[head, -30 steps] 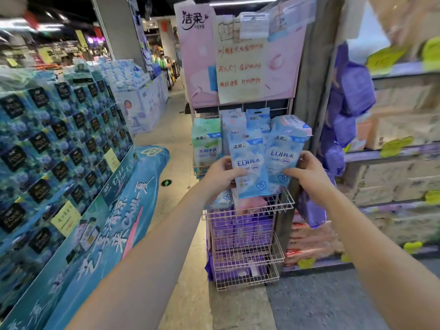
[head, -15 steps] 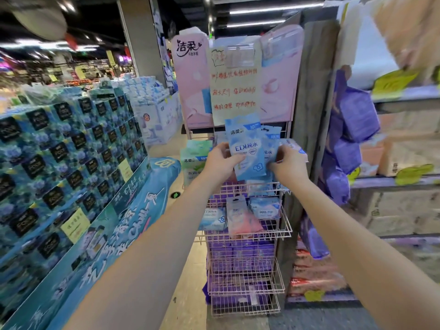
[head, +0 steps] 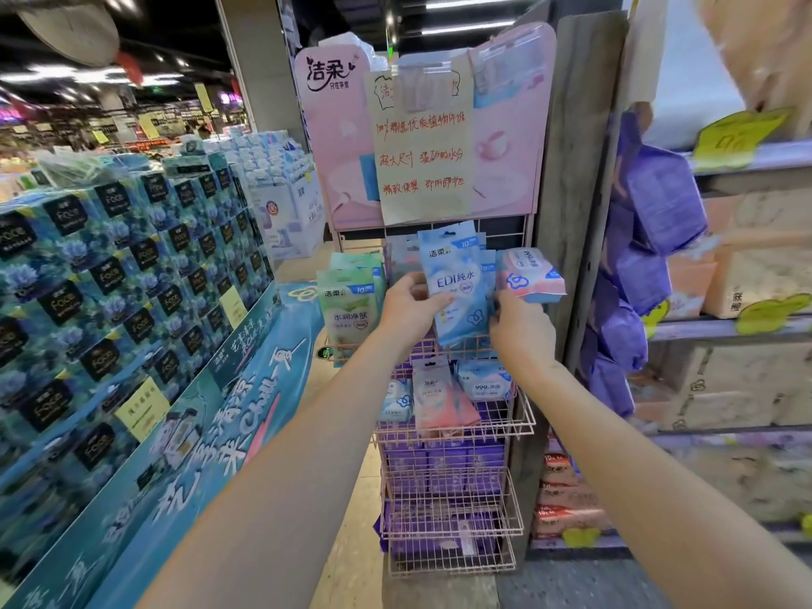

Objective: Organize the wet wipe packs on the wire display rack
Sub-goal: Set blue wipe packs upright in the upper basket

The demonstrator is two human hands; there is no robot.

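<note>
At the centre of the frame, the left hand (head: pixel 408 307) pinched the left edge of a light-blue plastic wet wipe pack (head: pixel 457 285) held upright before the top tier of the pink wire display rack (head: pixel 457 426). The right hand (head: pixel 520 329) grasped the pack's lower right edge, just below a pink-and-white wipe pack (head: pixel 529 274) lying tilted at right of centre.
</note>
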